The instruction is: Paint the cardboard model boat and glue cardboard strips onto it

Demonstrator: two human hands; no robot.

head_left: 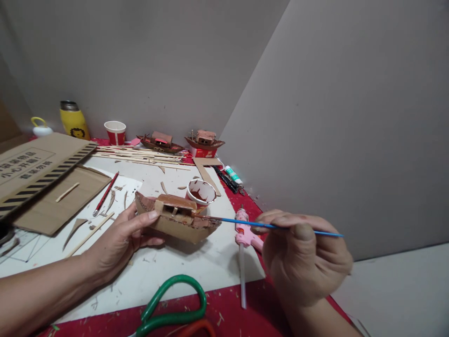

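Observation:
My left hand (128, 234) grips a small cardboard model boat (185, 229) by its left end, thumb on the near side and fingers beneath. The boat's cabin roof is coated brown, while the hull side facing me is bare cardboard. Between the thumb and fingers of my right hand (305, 252) is a thin blue paintbrush (245, 223). Its brown tip touches the boat by the right end of the cabin. Just behind the boat stands a paper cup (201, 191) with brown paint inside and smeared on its rim.
A pink glue gun (242, 229) with a glue stick lies between my hands. Green-handled scissors (175, 320) are at the front edge. Two brown model boats (161, 142), wooden sticks (140, 155) and a yellow bottle (74, 120) sit at the back. Cardboard sheets (38, 168) lie left, near a red pencil (105, 194).

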